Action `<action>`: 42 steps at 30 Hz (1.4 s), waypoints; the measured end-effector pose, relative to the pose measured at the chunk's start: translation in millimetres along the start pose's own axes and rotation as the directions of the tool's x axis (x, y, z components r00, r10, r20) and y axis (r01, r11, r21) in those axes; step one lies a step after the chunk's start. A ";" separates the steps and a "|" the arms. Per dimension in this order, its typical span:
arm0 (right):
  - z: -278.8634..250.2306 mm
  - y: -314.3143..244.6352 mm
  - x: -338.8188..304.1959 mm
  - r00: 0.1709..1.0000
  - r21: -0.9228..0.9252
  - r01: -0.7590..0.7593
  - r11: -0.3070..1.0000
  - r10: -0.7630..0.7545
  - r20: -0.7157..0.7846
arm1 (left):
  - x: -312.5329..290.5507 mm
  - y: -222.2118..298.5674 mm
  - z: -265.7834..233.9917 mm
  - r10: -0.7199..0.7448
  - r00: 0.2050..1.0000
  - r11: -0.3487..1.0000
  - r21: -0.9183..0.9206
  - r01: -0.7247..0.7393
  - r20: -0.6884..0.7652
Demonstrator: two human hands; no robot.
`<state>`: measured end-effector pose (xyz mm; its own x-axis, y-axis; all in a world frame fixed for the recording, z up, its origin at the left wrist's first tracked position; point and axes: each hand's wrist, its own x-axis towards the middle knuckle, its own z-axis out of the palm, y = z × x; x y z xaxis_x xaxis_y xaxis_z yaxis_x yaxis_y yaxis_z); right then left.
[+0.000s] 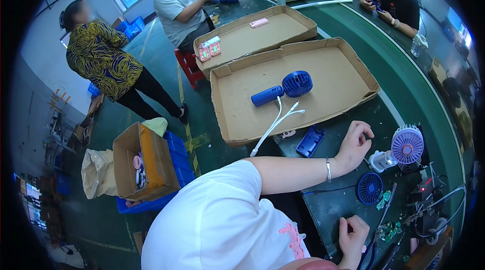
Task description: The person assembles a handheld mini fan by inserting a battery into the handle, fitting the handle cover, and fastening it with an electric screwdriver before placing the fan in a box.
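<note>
My left hand, with a silver bangle at its wrist, hovers at or rests on the dark green bench; its fingers are loosely bent and apart, with nothing seen in them. Beside it lie a blue plastic fan-handle shell and a lilac and white handheld fan. My right hand is nearer my body, its fingers curled in; what they hold, if anything, is hidden. A round blue fan grille lies between the hands. Beyond my left arm, a blue handheld fan sits in a cardboard tray, with a white branching cable across it.
Green circuit boards, a slim metal tool and dark-handled pliers lie right of my right hand. A second cardboard tray holds pink parts. A carton stands at left. Three co-workers are plainly visible around the conveyor.
</note>
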<state>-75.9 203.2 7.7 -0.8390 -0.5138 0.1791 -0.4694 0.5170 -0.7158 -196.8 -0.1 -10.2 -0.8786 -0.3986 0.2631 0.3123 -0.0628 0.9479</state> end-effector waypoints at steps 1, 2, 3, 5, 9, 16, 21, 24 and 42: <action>0.9 -0.3 0.1 1.000 0.002 0.001 1.000 -0.001 0.002 | -0.2 0.5 -1.2 -0.006 1.000 1.000 0.003 0.006 0.002; 2.0 -1.0 0.2 1.000 0.003 0.002 1.000 -0.002 0.003 | -0.5 1.1 -2.9 -0.006 1.000 1.000 0.005 0.006 0.001; 2.5 -1.5 0.5 1.000 0.004 0.002 1.000 -0.002 0.006 | -0.7 1.2 -4.1 -0.007 1.000 1.000 0.008 0.007 0.001; 4.4 -3.5 0.5 1.000 0.006 -0.001 1.000 0.001 0.007 | -1.5 1.3 -6.9 -0.009 1.000 1.000 0.013 0.009 0.003; -0.5 -4.6 -2.9 1.000 -0.014 -0.013 1.000 0.013 -0.018 | 0.1 -7.0 2.8 0.063 0.998 0.997 0.039 -0.063 0.010; -2.8 6.9 5.9 0.995 -0.104 0.088 0.991 -0.083 0.051 | 2.9 -12.6 -8.1 0.042 0.999 0.999 0.014 -0.042 0.015; -5.9 16.2 0.2 0.994 -0.096 0.109 0.989 -0.108 0.021 | 2.8 -2.2 -2.1 -0.056 0.998 0.997 -0.052 0.056 -0.006; -9.0 15.3 -7.4 0.993 -0.069 0.121 0.990 -0.122 -0.003 | -2.0 -2.5 2.1 -0.081 0.996 0.992 -0.096 0.085 0.046; -8.6 10.7 -6.9 0.990 -0.033 0.138 0.990 -0.138 0.003 | -2.7 2.9 0.4 -0.080 0.994 0.992 -0.096 0.088 0.077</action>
<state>-77.6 218.1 4.6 -0.7656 -0.5819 0.2741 -0.5894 0.4640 -0.6613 -193.7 1.2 -8.1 -0.9259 -0.3209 0.1991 0.2673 -0.1846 0.9458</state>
